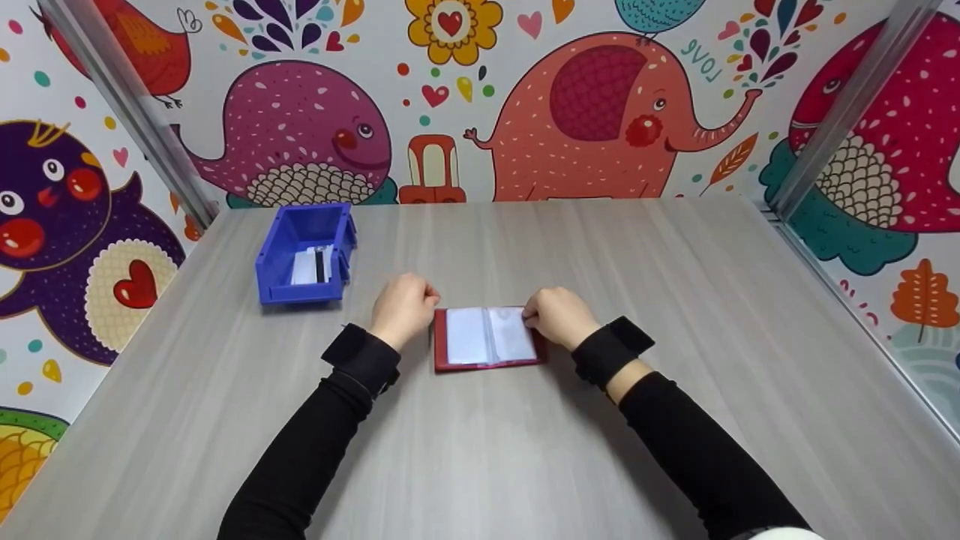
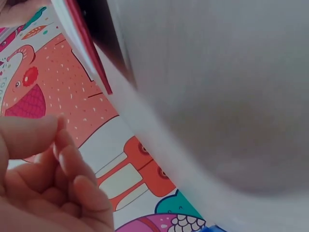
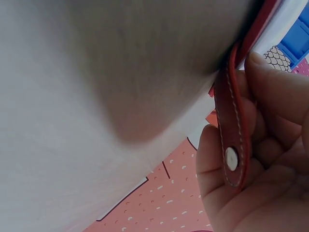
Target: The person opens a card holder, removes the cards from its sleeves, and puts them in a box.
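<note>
A red leather card holder [image 1: 441, 345] lies unfolded on the table, its clear plastic sleeves [image 1: 466, 337] facing up. My right hand [image 1: 561, 316] pinches its right edge between thumb and fingers. In the right wrist view, a stitched strap [image 3: 232, 121] with a silver snap hangs from the holder across the fingers. Just off the holder's upper left corner is my left hand [image 1: 405, 307]. In the left wrist view, its fingers [image 2: 75, 162] are loosely curled, the thumb near the index fingertip, with nothing between them.
A blue bin [image 1: 300, 294] stands at the table's back left with white cards [image 1: 307, 266] inside, one showing a black stripe. Behind the grey table [image 1: 480, 450] rises a wall printed with cartoon animals [image 1: 600, 112]. Metal posts [image 1: 135, 112] stand at both back corners.
</note>
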`<act>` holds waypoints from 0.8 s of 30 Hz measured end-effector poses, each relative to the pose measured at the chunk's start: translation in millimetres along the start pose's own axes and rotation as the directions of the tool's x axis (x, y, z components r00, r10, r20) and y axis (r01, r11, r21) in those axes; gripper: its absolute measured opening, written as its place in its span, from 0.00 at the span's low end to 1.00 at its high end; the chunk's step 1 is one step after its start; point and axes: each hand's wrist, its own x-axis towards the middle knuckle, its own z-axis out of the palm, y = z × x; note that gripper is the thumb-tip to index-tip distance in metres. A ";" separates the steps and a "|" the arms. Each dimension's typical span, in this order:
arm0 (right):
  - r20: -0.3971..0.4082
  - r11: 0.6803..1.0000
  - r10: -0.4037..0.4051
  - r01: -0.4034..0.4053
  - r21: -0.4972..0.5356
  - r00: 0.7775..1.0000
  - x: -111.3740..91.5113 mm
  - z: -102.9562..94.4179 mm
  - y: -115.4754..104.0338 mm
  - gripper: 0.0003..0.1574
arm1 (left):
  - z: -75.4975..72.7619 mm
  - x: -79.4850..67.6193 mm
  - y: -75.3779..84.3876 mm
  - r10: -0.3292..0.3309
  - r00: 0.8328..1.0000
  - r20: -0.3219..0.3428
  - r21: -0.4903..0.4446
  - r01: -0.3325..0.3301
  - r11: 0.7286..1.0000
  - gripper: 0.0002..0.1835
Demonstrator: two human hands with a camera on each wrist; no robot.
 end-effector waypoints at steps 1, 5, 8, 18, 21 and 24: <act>0.001 1.000 0.001 -0.001 -0.002 1.000 -0.2 -0.4 0.0 0.03 | 0.6 -0.8 0.7 0.008 1.000 0.005 0.004 -0.008 1.000 0.06; 0.007 1.000 0.009 -0.009 -0.002 1.000 -0.2 -1.2 0.1 0.03 | 3.4 -4.2 4.2 0.042 0.999 0.033 0.021 -0.042 0.999 0.05; 0.013 1.000 0.013 -0.012 -0.003 1.000 0.3 -1.3 0.1 0.03 | 6.3 -6.0 6.6 0.049 0.997 0.061 0.027 -0.051 0.998 0.04; 0.013 1.000 0.024 -0.024 0.000 1.000 0.1 -1.2 -1.1 0.03 | 15.3 -9.1 9.2 0.069 0.992 0.104 0.049 -0.075 0.996 0.02; 0.015 1.000 0.025 -0.025 -0.001 1.000 0.1 -1.0 -1.4 0.03 | 16.6 -9.1 8.6 0.073 0.991 0.114 0.053 -0.080 0.995 0.02; 0.014 1.000 0.021 -0.021 -0.005 1.000 0.4 -0.7 -1.6 0.03 | 16.9 -9.4 9.1 0.072 0.990 0.118 0.063 -0.080 0.995 0.02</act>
